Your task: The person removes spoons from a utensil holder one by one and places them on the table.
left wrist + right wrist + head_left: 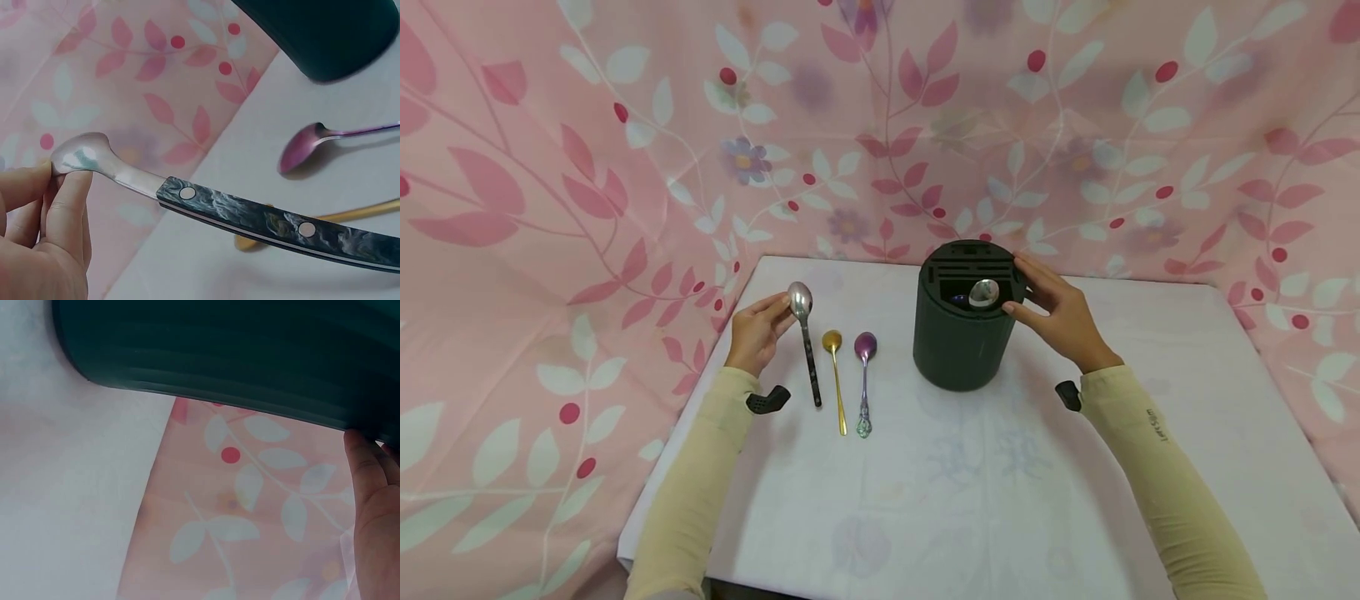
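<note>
My left hand (755,335) pinches a steel spoon by the tip of its bowl. The spoon's dark marbled handle (250,209) with round rivets points down toward me in the head view. Beside it on the table lie a gold spoon (832,342) and a purple spoon (865,344) with an ornate greenish handle end. My right hand (1060,312) holds the top right rim of a dark green utensil holder (958,350), thumb at the front and fingers behind. A silver spoon bowl (983,293) shows in the holder's front opening, with something bluish beside it.
The holder has a black slotted top (970,265) at its back part. A white cloth covers the table (970,500). Pink floral fabric (880,125) hangs behind and at the sides, close to the table's far edge.
</note>
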The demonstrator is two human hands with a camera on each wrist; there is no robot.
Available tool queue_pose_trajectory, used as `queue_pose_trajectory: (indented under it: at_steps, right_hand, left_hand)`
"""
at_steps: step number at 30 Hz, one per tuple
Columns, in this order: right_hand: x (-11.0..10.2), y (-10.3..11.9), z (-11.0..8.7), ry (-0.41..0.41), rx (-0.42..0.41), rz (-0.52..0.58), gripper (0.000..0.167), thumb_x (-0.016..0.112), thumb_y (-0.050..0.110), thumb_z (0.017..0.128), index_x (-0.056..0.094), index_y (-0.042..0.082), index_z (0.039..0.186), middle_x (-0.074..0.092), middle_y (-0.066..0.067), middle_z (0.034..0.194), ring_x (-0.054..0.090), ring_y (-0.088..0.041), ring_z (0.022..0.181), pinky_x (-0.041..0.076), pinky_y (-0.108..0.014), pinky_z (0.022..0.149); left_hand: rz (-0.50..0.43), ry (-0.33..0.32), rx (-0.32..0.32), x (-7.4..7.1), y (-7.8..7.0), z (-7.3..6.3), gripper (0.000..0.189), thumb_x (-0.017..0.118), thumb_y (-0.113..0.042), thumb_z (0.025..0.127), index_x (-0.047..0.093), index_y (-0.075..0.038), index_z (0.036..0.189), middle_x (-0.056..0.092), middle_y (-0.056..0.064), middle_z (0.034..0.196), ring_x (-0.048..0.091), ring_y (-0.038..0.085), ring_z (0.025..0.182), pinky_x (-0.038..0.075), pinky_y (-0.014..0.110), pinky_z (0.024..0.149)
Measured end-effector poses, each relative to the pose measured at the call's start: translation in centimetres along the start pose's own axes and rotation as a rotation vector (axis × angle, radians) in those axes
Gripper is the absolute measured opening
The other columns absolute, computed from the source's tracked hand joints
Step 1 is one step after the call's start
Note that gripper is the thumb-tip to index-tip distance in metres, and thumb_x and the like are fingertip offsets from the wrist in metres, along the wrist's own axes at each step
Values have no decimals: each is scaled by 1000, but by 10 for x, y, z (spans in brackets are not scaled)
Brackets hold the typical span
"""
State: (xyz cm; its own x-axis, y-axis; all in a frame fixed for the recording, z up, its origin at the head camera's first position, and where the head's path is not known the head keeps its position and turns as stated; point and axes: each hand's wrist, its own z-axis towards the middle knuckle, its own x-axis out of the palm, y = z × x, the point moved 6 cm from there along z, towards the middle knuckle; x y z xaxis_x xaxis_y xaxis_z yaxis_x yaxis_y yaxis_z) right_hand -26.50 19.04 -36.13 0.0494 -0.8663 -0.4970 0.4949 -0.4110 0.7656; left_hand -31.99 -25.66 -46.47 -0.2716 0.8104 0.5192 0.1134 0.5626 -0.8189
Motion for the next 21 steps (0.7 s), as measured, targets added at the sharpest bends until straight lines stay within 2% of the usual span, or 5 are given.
queue_pose_trajectory:
  at_steps: [7, 15, 21]
  right_hand:
    - [1, -1, 0, -1, 5, -6, 70, 73, 11, 89, 37, 13, 150, 34, -8, 155, 42, -26, 136, 43, -34, 105]
    - [1, -1, 1, -4, 0, -2, 70, 73, 9, 89, 38, 6, 149, 34, -8, 155, 43, -26, 135, 44, -31, 104]
    - [1, -1, 0, -7, -5, 3, 70, 73, 8, 89, 38, 8, 149, 34, -5, 155, 43, -26, 135, 44, -30, 104]
  left_hand:
    - [29, -50, -72, -15, 12, 6, 26, 70, 3, 87, 65, 7, 113, 65, 15, 112, 68, 21, 99, 56, 32, 86]
    - [83, -85, -138, -30, 27, 13, 29, 69, 0, 89, 64, 6, 117, 64, 14, 112, 66, 20, 101, 56, 30, 86]
    - [86, -115, -150, -39, 37, 17, 39, 66, 0, 91, 56, 8, 129, 61, 14, 111, 65, 18, 99, 57, 29, 84]
